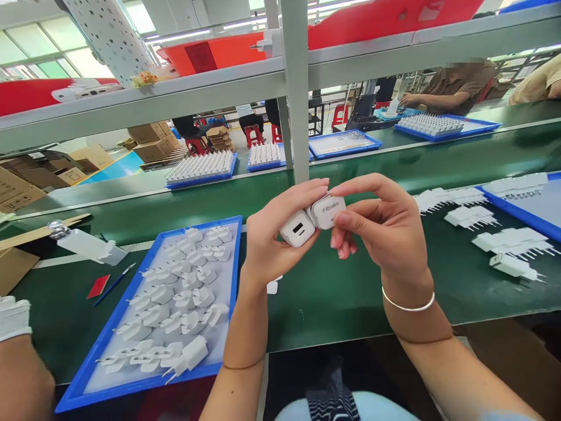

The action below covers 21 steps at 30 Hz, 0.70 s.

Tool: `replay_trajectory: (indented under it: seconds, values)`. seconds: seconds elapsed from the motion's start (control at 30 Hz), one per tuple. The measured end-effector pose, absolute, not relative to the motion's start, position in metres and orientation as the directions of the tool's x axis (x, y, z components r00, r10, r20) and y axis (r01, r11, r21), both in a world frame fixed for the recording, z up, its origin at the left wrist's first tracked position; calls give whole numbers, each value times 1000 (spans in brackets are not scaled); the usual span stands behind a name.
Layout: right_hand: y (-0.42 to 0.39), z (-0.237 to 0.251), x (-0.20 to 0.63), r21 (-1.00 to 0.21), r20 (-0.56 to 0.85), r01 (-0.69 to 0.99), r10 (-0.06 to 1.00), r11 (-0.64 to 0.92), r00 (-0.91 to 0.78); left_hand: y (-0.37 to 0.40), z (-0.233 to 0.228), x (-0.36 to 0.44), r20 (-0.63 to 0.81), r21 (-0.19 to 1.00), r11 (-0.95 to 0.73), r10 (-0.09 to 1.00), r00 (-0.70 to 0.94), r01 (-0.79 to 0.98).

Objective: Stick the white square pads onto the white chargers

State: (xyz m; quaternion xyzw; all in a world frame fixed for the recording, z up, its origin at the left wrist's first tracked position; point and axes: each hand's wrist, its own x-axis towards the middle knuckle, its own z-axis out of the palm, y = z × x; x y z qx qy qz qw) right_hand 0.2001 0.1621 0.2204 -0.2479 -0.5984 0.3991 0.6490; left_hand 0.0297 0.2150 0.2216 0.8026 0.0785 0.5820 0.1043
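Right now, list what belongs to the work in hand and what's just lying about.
Likely in the work: held ported charger; held piece marked Fibaks; white plugs in the near blue tray.
Probably lying about: red card; blue pen-like tool; white bottle; cardboard boxes.

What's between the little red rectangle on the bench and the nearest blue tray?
A blue pen-like tool lies there on the green bench; the head view shows it.
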Motion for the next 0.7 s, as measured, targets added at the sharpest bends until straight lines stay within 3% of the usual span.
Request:
replay_trajectory:
  seconds: [0.33, 0.5, 0.7]
  values:
    - [161, 220, 201, -807, 574, -166, 819, 567, 1, 216, 221, 33, 929, 226, -974, 209, 305, -23]
    - [162, 221, 203, -810, 564, -217, 825, 545, -33, 216, 221, 34, 934, 204, -979, 187, 305, -24]
    - [164, 223, 207, -855, 503, -186, 861, 484, -75, 214, 222, 32, 914, 225, -973, 225, 338, 39]
